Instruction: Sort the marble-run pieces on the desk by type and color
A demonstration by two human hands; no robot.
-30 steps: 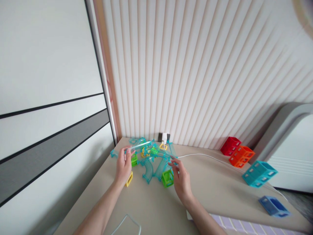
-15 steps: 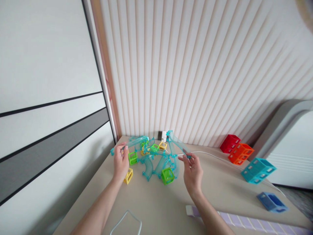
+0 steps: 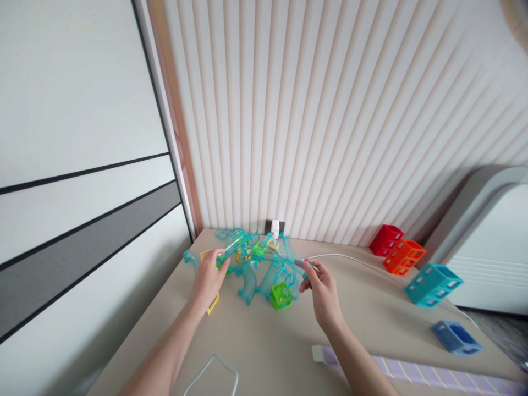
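While my left hand (image 3: 209,275) grips a teal track (image 3: 234,242), my right hand (image 3: 324,289) pinches a second track (image 3: 297,268); green cube (image 3: 281,296) at that hand's nine o'clock.

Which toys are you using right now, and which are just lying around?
Seem in use:
left hand: clear teal track
right hand: another clear track
maybe the loose curved track and green block

Probably just lying about:
red block
orange block
solid teal block
blue block
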